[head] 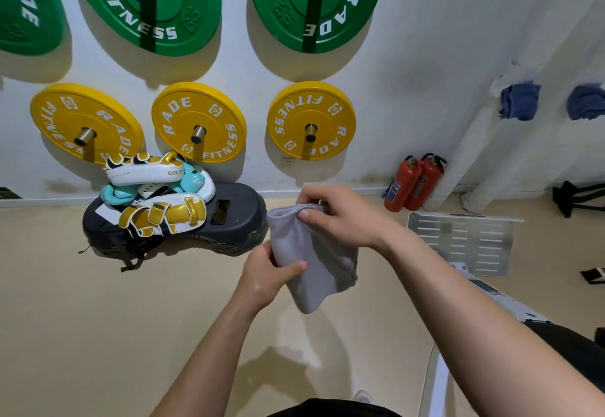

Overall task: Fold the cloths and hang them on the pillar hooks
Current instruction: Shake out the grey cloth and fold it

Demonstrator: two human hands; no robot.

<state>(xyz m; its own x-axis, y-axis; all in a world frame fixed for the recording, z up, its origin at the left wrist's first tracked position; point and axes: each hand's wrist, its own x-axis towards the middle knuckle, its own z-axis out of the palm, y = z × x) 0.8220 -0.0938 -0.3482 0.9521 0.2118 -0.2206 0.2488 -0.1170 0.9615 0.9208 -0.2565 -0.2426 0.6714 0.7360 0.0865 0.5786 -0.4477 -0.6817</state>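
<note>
Folded grey cloth held just right of black pad: right hand pinches top hem, left hand grips lower left edge; two blue cloths hang well right of pad.

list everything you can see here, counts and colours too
green weight plates: 3, green, on the upper wall pegs
yellow weight plates: 3, yellow, on the wall pegs below the green ones
boxing pads: several, white, gold and teal, piled on the black platform
black platform: 1, black, on the floor by the wall
phone: 1, black, lying on the platform
fire extinguishers: 2, red, on the floor by the wall
slotted panel: 1, white, on the floor at right
blue cloths: 2, blue, hung up at far right
grey cloth: 1, grey, held in both hands
left hand: pinches the cloth's lower part
right hand: pinches its top edge
</note>
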